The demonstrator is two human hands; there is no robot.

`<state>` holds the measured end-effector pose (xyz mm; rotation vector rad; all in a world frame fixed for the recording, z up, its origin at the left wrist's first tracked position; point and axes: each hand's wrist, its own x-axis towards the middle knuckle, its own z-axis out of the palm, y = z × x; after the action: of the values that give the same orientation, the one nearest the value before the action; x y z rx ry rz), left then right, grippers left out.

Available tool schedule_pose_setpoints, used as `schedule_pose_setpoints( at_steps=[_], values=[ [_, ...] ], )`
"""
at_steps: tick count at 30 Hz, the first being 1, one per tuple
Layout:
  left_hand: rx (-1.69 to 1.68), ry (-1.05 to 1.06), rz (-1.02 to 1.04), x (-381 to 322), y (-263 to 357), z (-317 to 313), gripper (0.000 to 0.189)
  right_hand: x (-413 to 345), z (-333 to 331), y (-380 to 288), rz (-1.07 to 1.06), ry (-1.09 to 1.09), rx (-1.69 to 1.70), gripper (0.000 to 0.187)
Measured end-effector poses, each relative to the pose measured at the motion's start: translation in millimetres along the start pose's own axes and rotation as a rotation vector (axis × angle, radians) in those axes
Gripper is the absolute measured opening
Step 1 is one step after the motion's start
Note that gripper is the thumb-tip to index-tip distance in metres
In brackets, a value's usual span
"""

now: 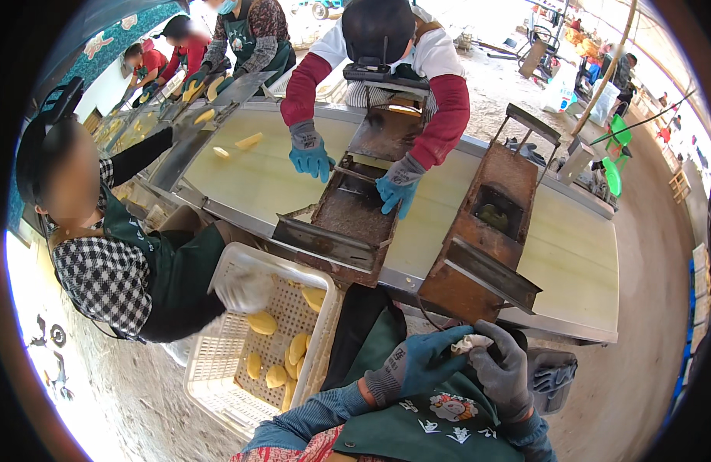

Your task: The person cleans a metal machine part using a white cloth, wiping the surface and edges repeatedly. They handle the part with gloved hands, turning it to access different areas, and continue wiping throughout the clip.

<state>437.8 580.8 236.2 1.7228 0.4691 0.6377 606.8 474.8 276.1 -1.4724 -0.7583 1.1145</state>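
Observation:
My left hand (433, 359), in a blue-palmed knit glove, pinches a small crumpled whitish wad (470, 344), perhaps cloth or paper. On its other side, my right hand (501, 369) in a grey glove grips the same wad with thumb and fingers. Both hands are above my lap, over the dark green apron (430, 430). Just beyond them stands the near end of a rusty metal slicer-like trough (477, 271), its angled metal bar (494, 274) crossing it. A dark greenish lump (493, 216) sits in its black opening.
A white plastic crate (217, 369) with peeled yellow fruit (276, 375) stands at left, with a co-worker's gloved hand (243, 289) over it. Across the pale table (575, 242), another person's blue gloves (399, 187) work at a second trough (355, 216). A plastic tub (549, 398) holds gloves at right.

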Motion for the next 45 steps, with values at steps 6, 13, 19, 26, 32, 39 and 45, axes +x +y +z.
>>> schedule_pose_setpoints(
  at_steps=[6, 13, 19, 26, 32, 39, 45],
  values=[
    [-0.012, -0.001, -0.009, 0.3, -4.3, -3.9, 0.053, 3.0, 2.4, -2.1, 0.015, -0.033, -0.045, 0.045],
    [-0.061, 0.033, -0.036, -1.1, -4.8, -8.2, 0.052, 6.8, 3.6, -2.6, 0.049, -0.090, 0.027, 0.047],
    [-0.099, 0.100, -0.031, -6.2, -11.1, -10.0, 0.053, 6.0, 6.1, -3.9, 0.050, -0.134, 0.033, 0.048],
    [0.070, 0.129, 0.121, -3.2, -17.6, -11.5, 0.055, 4.2, 6.5, -9.9, 0.104, -0.129, -0.034, 0.048],
    [-0.043, 0.113, 0.006, -7.4, -9.8, -12.2, 0.054, 3.2, 10.4, -8.9, 0.046, -0.144, 0.002, 0.048],
    [-0.029, 0.180, 0.042, -11.4, -17.1, -12.3, 0.052, 1.0, 8.0, -8.4, 0.050, -0.160, -0.037, 0.053],
    [-0.031, 0.238, 0.039, -11.7, -16.6, -13.8, 0.053, 1.9, 4.7, -1.5, 0.016, -0.110, -0.053, 0.055]
  ],
)
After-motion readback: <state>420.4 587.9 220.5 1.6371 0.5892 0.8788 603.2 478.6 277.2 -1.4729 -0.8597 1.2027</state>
